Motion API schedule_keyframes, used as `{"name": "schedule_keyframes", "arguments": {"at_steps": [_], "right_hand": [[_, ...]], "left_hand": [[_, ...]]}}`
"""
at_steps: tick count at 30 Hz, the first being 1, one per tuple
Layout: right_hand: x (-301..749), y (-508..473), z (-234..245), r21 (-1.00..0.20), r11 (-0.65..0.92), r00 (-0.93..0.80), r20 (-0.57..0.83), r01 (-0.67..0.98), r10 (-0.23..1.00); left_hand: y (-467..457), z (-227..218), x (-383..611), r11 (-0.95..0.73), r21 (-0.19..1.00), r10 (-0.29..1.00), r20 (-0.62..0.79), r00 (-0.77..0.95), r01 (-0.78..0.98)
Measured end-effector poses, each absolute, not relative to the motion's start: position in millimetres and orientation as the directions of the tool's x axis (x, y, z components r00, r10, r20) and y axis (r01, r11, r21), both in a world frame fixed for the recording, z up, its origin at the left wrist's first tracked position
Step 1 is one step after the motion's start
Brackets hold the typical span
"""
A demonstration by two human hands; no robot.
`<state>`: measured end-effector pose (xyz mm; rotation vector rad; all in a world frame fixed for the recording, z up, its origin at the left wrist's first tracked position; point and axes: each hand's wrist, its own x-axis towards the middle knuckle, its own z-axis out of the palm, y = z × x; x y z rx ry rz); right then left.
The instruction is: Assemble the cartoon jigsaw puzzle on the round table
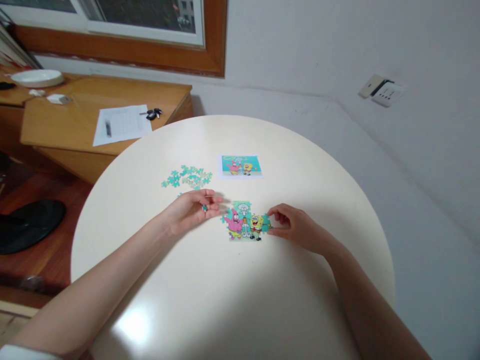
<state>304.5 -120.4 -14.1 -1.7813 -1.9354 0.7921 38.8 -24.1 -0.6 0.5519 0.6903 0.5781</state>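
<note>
A partly joined jigsaw puzzle (245,226) with cartoon figures, one pink, one pale green and one yellow, lies flat on the white round table (240,300). Just left of it is my left hand (195,207), palm turned partly up, with a small green puzzle piece (204,208) held in its curled fingers. At the puzzle's right edge, my right hand (292,225) has thumb and index finger closed on a teal puzzle piece (266,224). That piece touches the yellow figure's side; whether it is fully locked in cannot be seen.
Loose puzzle pieces (191,176) lie in a pile behind my left hand. Behind the puzzle is a printed reference picture (242,166). A wooden desk (82,107) at back left bears a sheet of paper (122,125), keys (153,114) and a white dish (37,77).
</note>
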Motion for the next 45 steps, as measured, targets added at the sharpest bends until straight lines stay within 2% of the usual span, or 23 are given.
{"name": "schedule_keyframes", "arguments": {"at_steps": [7,19,31,39,45], "right_hand": [[305.1,-120.2,-14.8,-0.644,0.037,-0.117,-0.083,0.764,0.990],[305.7,-120.2,-16.6,-0.651,0.042,-0.118,-0.073,0.758,0.990],[305.9,-120.1,-16.5,-0.648,0.031,-0.117,-0.090,0.761,0.989],[306.1,-120.2,-17.4,-0.658,0.027,-0.115,-0.091,0.752,0.989],[304.7,-119.8,-15.8,-0.667,-0.008,-0.089,-0.112,0.745,0.990]], "left_hand": [[-24.7,-8.1,37.1,0.701,0.648,0.635,-0.377,0.675,-0.298],[-25.4,-7.1,37.0,0.714,0.643,0.620,-0.398,0.676,-0.277],[-23.3,-12.2,34.1,0.680,0.715,0.581,-0.391,0.714,-0.162],[-27.1,-13.8,34.6,0.606,0.788,0.556,-0.323,0.766,-0.107],[-31.3,-10.4,36.8,0.532,0.847,0.564,-0.339,0.753,-0.017]]}}
